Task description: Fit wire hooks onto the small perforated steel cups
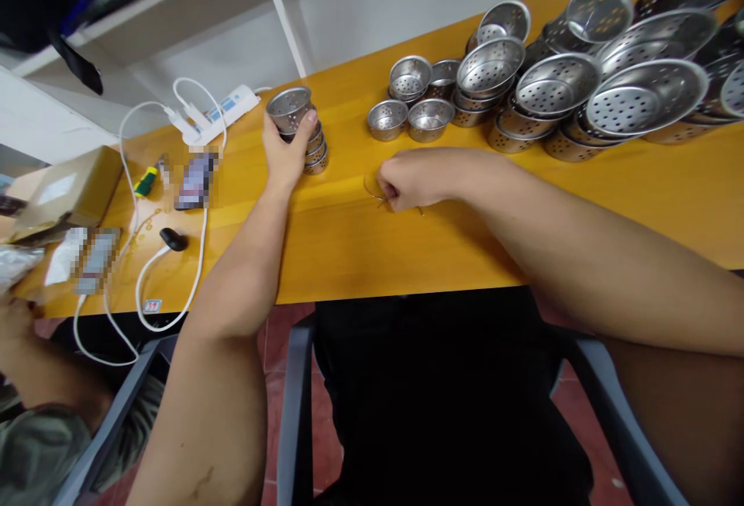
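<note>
My left hand (284, 148) is wrapped around a perforated metal cup (289, 105) on top of a stack of similar cups (317, 156), left of the middle of the table. The top cup leans slightly, its mouth facing up. Further right, just over the tabletop, my right hand (414, 179) is closed in a fist, knuckles outward. A thin bent wire (370, 190) sticks out on both sides of its fingers; the gripped part is hidden. Behind the right hand stand small perforated cups (387, 119), some of them stacked.
Larger perforated bowls (645, 99) are piled along the back right of the yellow table (349, 258). To the left lie a power strip (221, 115), white cables, a phone (198, 180), a green-yellow tool (146, 181) and a cardboard box (75, 188). Another person's arm (52, 366) is at lower left.
</note>
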Motion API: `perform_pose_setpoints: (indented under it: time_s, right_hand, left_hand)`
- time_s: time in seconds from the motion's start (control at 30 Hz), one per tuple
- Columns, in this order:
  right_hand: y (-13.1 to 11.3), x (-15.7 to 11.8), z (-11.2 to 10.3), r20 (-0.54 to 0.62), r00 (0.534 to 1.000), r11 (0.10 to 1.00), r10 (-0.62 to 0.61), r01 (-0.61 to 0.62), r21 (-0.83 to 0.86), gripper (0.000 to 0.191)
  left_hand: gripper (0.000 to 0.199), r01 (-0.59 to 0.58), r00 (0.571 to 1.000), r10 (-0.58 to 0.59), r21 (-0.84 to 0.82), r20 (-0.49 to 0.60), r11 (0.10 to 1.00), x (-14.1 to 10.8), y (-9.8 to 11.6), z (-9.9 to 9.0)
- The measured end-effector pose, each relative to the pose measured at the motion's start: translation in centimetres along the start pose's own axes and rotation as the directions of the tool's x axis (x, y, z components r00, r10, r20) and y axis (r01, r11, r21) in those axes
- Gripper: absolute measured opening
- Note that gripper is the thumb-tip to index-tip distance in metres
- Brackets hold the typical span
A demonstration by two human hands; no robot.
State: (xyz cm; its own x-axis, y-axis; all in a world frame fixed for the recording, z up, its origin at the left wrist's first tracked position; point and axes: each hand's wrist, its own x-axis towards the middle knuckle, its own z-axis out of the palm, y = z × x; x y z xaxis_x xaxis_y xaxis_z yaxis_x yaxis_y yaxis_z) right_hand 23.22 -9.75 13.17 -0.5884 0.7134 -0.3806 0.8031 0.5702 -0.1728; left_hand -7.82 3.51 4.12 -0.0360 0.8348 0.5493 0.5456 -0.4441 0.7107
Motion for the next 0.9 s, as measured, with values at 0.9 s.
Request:
perform_pose_setpoints:
  time_s: [0.9]
  right_hand:
    - [2.4,-0.3,0.6,-0.455,0.890,0.953,0.029,0.114,0.282,0.011]
  left_hand:
    - [0.113,-0.026,1.000,0.026,-0.004,0.007,1.000,-0.2,-0.1,0.2]
